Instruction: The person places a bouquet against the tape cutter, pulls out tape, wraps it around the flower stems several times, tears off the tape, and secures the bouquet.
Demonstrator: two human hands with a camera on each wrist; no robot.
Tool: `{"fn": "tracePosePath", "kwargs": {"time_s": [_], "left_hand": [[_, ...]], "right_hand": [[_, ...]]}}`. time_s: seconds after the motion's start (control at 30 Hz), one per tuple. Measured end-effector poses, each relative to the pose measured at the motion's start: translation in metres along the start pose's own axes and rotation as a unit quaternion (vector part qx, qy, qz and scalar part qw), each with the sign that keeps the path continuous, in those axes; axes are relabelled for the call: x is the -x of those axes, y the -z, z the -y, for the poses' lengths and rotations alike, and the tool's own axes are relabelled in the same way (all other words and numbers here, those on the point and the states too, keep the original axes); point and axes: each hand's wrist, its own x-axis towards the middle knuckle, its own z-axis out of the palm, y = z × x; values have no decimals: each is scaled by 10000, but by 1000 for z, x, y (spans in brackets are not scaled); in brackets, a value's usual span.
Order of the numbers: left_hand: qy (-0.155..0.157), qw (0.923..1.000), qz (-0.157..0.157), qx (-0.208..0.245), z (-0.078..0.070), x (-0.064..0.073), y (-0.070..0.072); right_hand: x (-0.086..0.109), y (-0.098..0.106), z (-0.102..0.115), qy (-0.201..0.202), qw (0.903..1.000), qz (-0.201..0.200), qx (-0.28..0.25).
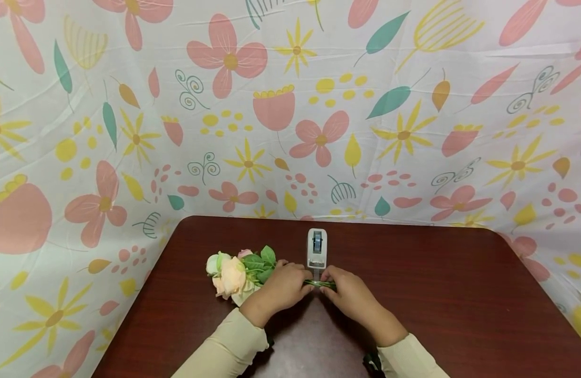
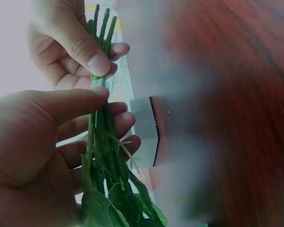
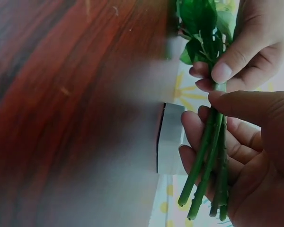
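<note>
The stems [image 3: 206,163] lie across my two hands, a bunched green bundle low over the table [image 1: 442,299], just in front of the dispenser [image 1: 317,252]. My left hand [image 1: 282,287] pinches them on the leafy side, thumb over the top and fingers curled behind; my right hand [image 1: 354,296] pinches them nearer the cut ends, its thumb likewise on top. Only a narrow gap shows between my thumbs, with something pale and shiny around the stems there. A clear strip of tape [image 1: 317,273] runs from the dispenser towards that gap; its end I can't make out. Nor can I count the stems, since my fingers cover part of them.

To my left, the flowers [image 1: 233,276], peach, pink and whitish, overlap one another, and my left hand hides some of the leaves [image 1: 255,262]. Both wrist views catch just a blurred grey side of the dispenser. My sleeves [image 1: 226,344] run off the bottom edge, as does the table. Behind hangs a flower-print cloth [image 1: 276,110], cropped at the top.
</note>
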Motion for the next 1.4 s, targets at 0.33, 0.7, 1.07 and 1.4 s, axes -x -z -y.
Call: {"fn": "tracePosePath", "kwargs": {"time_s": [0.33,0.7,1.07,1.4], "left_hand": [[33,9996,-209,-165,1,0,-4],[-4,9986,-480,-234,0,-4,-6],[44,9983,-473,-338,-2,-4,-3],[234,9991,-277,-224,-5,-5,2]], "right_hand": [[-2,0,3,-139,9997,190,84],[0,-1,0,-5,9998,76,164],[1,2,-4,342,9994,9,55],[1,3,-3,338,9988,-293,184]]}}
